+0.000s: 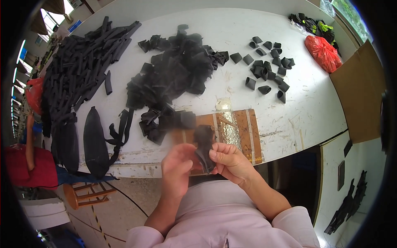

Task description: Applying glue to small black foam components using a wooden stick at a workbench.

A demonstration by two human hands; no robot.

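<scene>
Piece in hand: small black strip of flexible webbing or rubbery fabric (204,146), held upright above the near edge of the white worktable (297,103), in front of the brown taped board (235,130).
Left hand (177,167): closed loosely round the lower left side of the piece, thumb pressed toward it; somewhat blurred, so exact finger contact hard to tell.
Right hand (230,160): pinching the piece at mid-height between thumb and forefinger, other fingers curled behind.
Position relative to grip: lower half caught between both hands, upper end standing free above the fingertips, tilted slightly left.
Doing it well, as a judgement: keep the pinch near the fold line, edges flush before pressing, thumbs opposed so the strip does not twist; keep the work low over the board.
Supply: large heap of loose black cut pieces (173,74) beyond the board, well apart from the hands.
Folded pieces: scattered black cone-like loops (269,68) at upper right of the table.
Long stock: pile of black strips (82,62) at far left.
</scene>
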